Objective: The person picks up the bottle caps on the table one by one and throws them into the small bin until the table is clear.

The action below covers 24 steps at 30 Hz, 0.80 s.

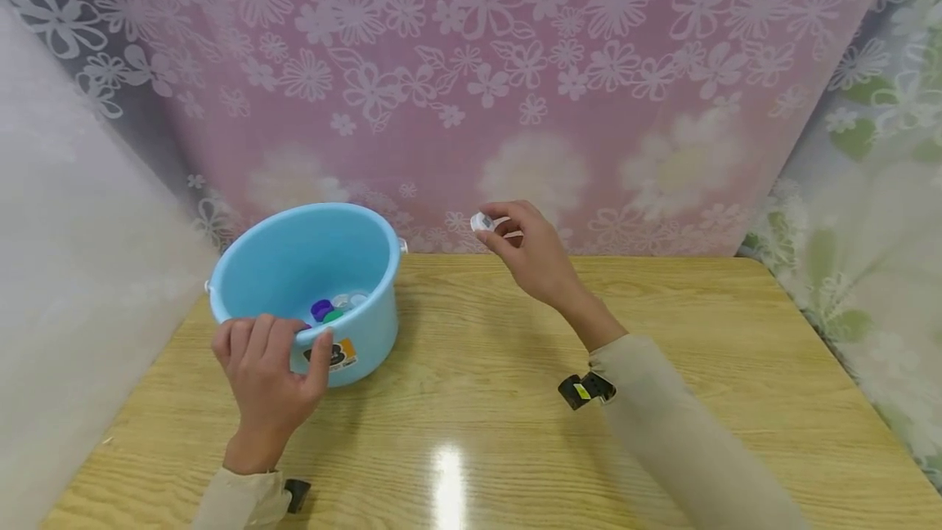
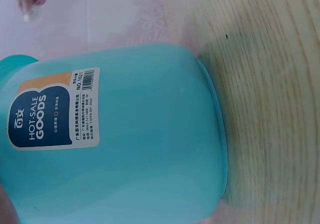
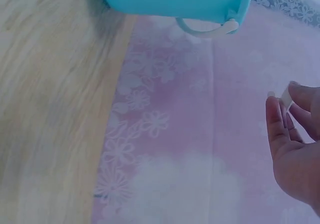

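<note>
A light blue bucket (image 1: 381, 340) stands upright at the left of the table. My left hand (image 1: 271, 375) grips its near rim, thumb outside beside the label (image 2: 55, 109). Inside, on the bottom, lie a purple cap (image 1: 320, 310), a green cap (image 1: 334, 316) and some clear or whitish ones (image 1: 342, 301); the near wall partly hides them. To the right of the bucket and above the table's back edge, my right hand (image 1: 537, 258) pinches a small white bottle cap (image 1: 481, 222) between thumb and fingers. In the right wrist view the fingers partly cover this cap (image 3: 286, 98).
The wooden table (image 1: 471, 399) extends to the right of the bucket. A pink flowered cloth (image 1: 441, 145) hangs behind it, with pale curtains on both sides. A white handle (image 3: 210, 31) hangs from the bucket's side.
</note>
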{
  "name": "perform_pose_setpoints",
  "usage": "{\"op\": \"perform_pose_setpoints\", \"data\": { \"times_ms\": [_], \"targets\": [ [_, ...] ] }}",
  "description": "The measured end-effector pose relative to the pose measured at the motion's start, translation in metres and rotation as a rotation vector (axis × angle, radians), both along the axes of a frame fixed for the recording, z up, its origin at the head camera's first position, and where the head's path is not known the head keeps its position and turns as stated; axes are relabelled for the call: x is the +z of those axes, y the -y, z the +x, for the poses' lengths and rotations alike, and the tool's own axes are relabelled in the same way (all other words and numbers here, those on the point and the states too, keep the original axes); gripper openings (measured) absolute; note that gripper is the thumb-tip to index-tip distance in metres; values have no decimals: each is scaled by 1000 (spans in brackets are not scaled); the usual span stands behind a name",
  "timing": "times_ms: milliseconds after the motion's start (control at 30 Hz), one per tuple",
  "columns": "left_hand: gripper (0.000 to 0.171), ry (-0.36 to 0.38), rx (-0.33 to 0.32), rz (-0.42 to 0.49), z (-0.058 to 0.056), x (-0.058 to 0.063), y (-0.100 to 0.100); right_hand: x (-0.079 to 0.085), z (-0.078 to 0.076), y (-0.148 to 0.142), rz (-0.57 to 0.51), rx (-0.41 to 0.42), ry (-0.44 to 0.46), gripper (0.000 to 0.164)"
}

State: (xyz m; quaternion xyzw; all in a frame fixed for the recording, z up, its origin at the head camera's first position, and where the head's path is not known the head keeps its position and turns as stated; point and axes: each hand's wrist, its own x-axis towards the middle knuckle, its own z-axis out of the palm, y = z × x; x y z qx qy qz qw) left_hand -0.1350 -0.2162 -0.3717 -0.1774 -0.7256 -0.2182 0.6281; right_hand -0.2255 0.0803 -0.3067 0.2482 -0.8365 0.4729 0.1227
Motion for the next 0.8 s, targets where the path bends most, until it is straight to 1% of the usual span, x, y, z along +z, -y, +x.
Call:
{"op": "perform_pose_setpoints", "data": {
  "times_ms": [167,233,333,433,667,800],
  "targets": [
    [49,-10,-6,-8,-1,0,0,15,-4,14,-77,-2,-60,34],
    [48,-10,-12,-15,-2,0,0,20,-5,21,-128,-6,-87,33],
    [48,-11,-18,-22,-3,1,-1,26,-9,33,-208,-1,-123,33],
    [48,-13,-16,-25,-3,1,-1,30,-13,47,-257,13,-133,34],
    [47,-4,-10,-20,-4,1,2,39,-21,84,-294,20,-121,35],
    [47,1,-4,-21,-3,0,4,39,-23,101,-274,45,-124,35]
  ]
}}
